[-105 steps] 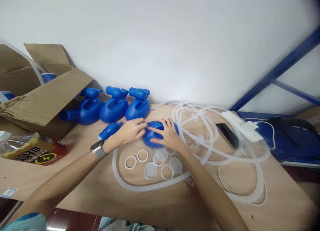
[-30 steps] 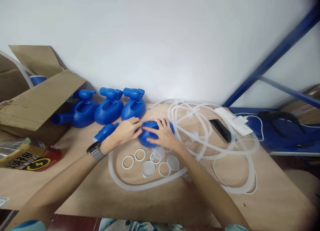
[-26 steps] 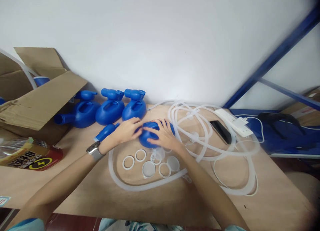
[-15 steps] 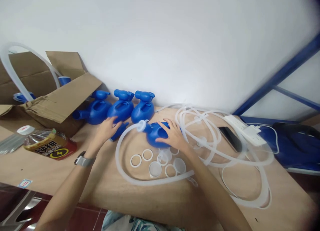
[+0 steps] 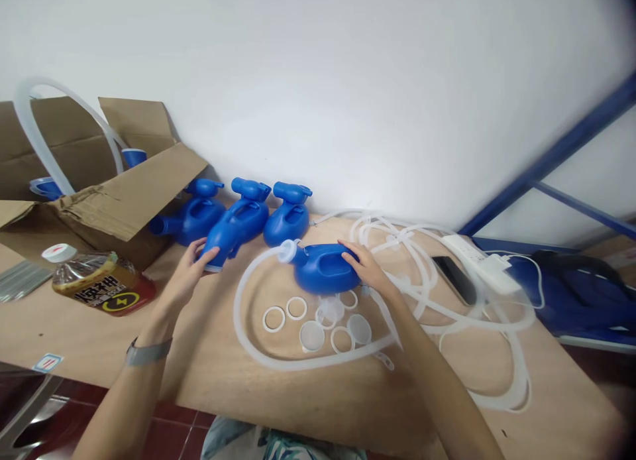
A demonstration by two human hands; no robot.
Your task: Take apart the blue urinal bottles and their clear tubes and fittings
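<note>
My left hand (image 5: 191, 268) grips a small blue spouted part (image 5: 222, 241), lifted in front of the blue bottles by the wall. My right hand (image 5: 365, 264) rests, fingers closed round its right end, on a blue bottle (image 5: 322, 269) lying on the table. A white cap (image 5: 287, 250) on that bottle's neck joins a translucent tube (image 5: 243, 327) that curves toward me. Below the bottle lie several white rings (image 5: 273, 319) and translucent discs (image 5: 312, 336).
An open cardboard box (image 5: 144, 191) and a drink bottle (image 5: 102, 281) stand at the left. Coiled tubes (image 5: 422, 268), a phone (image 5: 454, 280) and a power strip (image 5: 479, 261) lie at the right. Another blue bottle (image 5: 287, 225) stands by the wall.
My left hand has picked up the small blue part from the table and moved left with it. My right hand has shifted from the bottle's top to its right end.
</note>
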